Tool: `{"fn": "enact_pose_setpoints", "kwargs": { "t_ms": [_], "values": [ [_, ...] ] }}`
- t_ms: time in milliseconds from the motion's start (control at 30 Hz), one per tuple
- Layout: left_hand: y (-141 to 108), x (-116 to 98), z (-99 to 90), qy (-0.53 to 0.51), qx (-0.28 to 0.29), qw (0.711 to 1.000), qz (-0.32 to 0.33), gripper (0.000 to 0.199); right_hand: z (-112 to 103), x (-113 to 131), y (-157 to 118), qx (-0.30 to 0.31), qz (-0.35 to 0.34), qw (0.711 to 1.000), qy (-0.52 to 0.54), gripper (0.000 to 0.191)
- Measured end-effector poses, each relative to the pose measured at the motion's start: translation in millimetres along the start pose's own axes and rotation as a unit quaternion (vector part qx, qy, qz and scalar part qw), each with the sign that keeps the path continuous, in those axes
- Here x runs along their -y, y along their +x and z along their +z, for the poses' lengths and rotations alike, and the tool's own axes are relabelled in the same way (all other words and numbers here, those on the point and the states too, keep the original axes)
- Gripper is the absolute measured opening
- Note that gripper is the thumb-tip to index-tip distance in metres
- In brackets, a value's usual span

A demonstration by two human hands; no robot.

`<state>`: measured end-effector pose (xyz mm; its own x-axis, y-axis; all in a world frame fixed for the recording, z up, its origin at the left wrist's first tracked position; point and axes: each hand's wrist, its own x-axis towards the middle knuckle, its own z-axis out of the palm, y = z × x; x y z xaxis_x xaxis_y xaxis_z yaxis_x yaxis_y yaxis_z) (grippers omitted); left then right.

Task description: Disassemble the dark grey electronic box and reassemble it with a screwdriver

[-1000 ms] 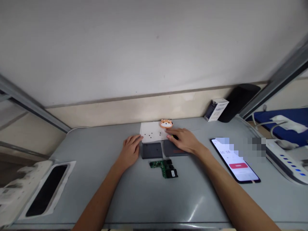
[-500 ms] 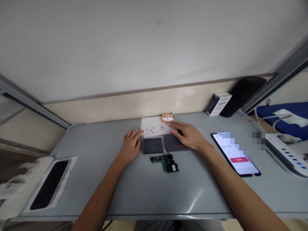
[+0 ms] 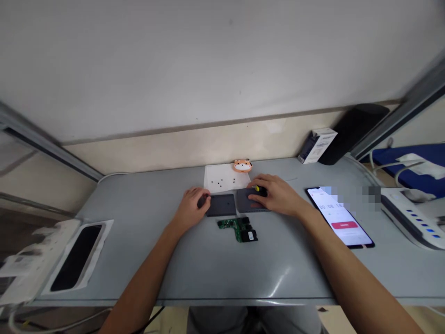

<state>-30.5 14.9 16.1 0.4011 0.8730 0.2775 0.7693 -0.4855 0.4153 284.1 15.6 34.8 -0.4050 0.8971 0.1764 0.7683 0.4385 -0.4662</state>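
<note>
My left hand (image 3: 190, 208) is closed at the upper left corner of a flat dark case panel (image 3: 222, 205). Something dark shows between its thumb and forefinger, but I cannot make out what. On the right, my hand (image 3: 273, 194) curls over a second dark case half (image 3: 251, 204). Between that thumb and its fingers shows the yellow-ended black handle of what looks like a screwdriver (image 3: 257, 189); the rest of the handle is hidden. A green circuit board (image 3: 239, 229) with black parts lies in front of the two case pieces.
Several tiny dark screws (image 3: 221, 183) lie on white paper (image 3: 211, 174) beyond the panel. An orange animal-faced case (image 3: 242, 165) sits at the paper's back corner. A lit phone (image 3: 340, 218) lies right, a dark phone (image 3: 76, 257) left. A white box (image 3: 317, 145) leans near a black cylinder (image 3: 352, 134).
My right hand's fingers have drawn in around the yellow-ended handle. My left thumb and forefinger have come together at the panel's corner. The view has tilted slightly.
</note>
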Motion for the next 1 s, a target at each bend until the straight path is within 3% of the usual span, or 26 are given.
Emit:
{"fn": "enact_pose_setpoints", "kwargs": {
  "t_ms": [300, 567, 767, 900, 1000],
  "values": [
    [-5, -3, 0.3, -0.004, -0.065, 0.998, -0.002, 0.014, -9, 4, -1, 0.031, 0.001, 1.000, 0.001, 0.022],
    [-7, -4, -2.8, 0.012, -0.040, 0.999, -0.033, 0.014, -15, 17, -3, 0.007, -0.031, 0.999, -0.009, 0.022],
    [-7, 0, -5.8, 0.000, -0.019, 0.998, -0.055, 0.019, -2, 50, -52, -0.093, -0.083, 0.992, 0.000, 0.029],
    [-5, 2, -10.9, 0.013, 0.010, 0.998, -0.064, 0.017, 14, 54, -85, -0.074, -0.139, 0.986, -0.052, 0.028],
    [-4, 2, -12.8, 0.021, 0.029, 0.997, -0.066, 0.018, 22, 52, -92, -0.060, -0.169, 0.980, -0.086, 0.031]
  ]
}}
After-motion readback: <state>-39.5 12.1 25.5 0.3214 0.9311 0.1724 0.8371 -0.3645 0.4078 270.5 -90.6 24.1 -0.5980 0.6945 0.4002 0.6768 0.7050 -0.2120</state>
